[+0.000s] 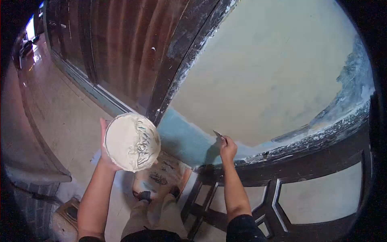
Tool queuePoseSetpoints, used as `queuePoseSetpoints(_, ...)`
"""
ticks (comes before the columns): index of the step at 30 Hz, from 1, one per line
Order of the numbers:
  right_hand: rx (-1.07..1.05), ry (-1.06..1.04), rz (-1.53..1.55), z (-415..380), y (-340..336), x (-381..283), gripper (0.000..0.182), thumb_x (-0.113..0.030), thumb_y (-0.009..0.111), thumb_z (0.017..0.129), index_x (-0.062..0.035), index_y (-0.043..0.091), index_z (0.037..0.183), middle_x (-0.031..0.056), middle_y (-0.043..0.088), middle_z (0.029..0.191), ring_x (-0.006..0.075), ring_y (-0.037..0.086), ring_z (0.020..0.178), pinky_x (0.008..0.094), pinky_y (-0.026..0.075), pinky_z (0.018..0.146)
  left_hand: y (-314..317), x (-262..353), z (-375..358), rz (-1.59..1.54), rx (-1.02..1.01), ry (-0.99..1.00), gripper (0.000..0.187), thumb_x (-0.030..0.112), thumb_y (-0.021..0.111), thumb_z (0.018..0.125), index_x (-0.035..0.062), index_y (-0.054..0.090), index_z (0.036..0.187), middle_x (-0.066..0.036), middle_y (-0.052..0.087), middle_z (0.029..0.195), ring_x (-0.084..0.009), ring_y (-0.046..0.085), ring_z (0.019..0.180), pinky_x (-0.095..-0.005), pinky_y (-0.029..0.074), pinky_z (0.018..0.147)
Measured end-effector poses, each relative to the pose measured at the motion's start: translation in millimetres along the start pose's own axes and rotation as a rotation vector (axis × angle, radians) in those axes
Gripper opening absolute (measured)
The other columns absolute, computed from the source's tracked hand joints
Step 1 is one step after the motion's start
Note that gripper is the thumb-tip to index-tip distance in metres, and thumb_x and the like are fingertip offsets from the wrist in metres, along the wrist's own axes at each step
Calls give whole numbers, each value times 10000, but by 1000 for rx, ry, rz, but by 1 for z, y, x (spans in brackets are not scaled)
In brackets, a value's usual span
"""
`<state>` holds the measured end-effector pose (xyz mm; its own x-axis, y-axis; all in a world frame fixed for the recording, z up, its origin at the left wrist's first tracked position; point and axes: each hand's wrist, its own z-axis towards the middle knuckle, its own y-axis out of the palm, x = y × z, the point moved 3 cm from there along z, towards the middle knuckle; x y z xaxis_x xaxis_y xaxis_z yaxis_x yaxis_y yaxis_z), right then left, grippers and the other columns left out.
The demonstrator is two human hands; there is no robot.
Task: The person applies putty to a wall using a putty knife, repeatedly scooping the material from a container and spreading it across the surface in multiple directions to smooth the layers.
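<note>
My left hand (104, 151) is wrapped round the side and underside of a round tub (121, 141) filled with cream-coloured paste, its surface ridged on the right half. My right hand (228, 149) grips a small putty knife (218, 133) by its handle, with the blade pointing up and left in front of the wall. Behind the blade is a wall panel (258, 80), mostly coated in a beige layer, with a blue-green strip (181, 135) along its lower left. I cannot tell whether the blade touches the wall.
A dark wooden frame (181, 52) with chipped, whitish edges borders the panel, beside a brown curtained pane (125, 48). Dark lattice woodwork (278, 193) runs along the lower right. My feet stand on a stained board (159, 175). A box-like object (69, 213) lies at lower left.
</note>
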<state>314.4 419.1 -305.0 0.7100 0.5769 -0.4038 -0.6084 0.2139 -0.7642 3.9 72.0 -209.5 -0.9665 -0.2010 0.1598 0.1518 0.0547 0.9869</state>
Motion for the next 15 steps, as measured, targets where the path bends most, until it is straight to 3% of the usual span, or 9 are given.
queuePoseSetpoints(1,-33,61,155,0,-8,-9,162,-68,684,916,-71,773,1051,169,758,990,369,729,923,422,569,837,-3,-1,3,-37,-10,-15,1094,959,368,825,103,541,1483,-203,582,1468,-485,603,1259,-759,452,1002)
queuePoseSetpoints(2,-37,61,162,3,-17,-19,162,-68,684,916,-71,773,1051,169,758,990,369,729,923,422,569,837,-5,-2,6,-73,-21,-29,1105,965,360,821,100,540,1484,-201,581,1471,-475,601,1267,-739,449,1028)
queuePoseSetpoints(6,-80,-581,330,32,-99,-134,290,65,696,824,-29,770,1088,122,776,1058,329,720,1060,442,565,967,5,-5,22,22,-69,-77,1136,967,360,816,75,510,1504,-241,534,1506,-517,560,1298,-788,421,1009)
queuePoseSetpoints(8,-235,-843,393,43,-136,-185,299,28,728,790,-48,775,1075,111,774,1087,328,703,1113,466,556,996,4,-5,29,-56,-83,-136,1136,979,308,809,136,446,1558,-232,468,1561,-555,487,1354,-875,325,1009)
queuePoseSetpoints(10,-296,-1026,380,44,-158,-222,278,-46,743,794,-69,779,1068,101,763,1107,334,690,1126,475,544,992,9,-10,37,-3,-68,-171,1136,978,315,808,137,446,1560,-230,464,1567,-550,485,1360,-872,322,1014)
queuePoseSetpoints(12,-439,-1056,294,44,-168,-247,245,-122,741,835,-106,777,1078,105,730,1191,338,672,1145,465,541,967,11,-10,43,-13,20,-179,1143,974,332,808,118,451,1557,-219,469,1571,-520,490,1374,-845,325,1041)
queuePoseSetpoints(13,-392,-1152,308,43,-173,-257,245,-195,751,854,-134,765,1091,121,700,1223,340,668,1121,454,544,926,23,-16,45,-138,-78,-241,1149,972,335,809,105,453,1554,-217,473,1570,-510,491,1379,-832,333,1048)
queuePoseSetpoints(15,-408,-1054,345,42,-176,-267,249,-209,764,848,-137,759,1086,120,691,1223,337,670,1099,455,546,919,32,-26,45,-257,-181,-302,1156,971,338,810,91,456,1550,-216,476,1568,-499,493,1383,-820,341,1055)
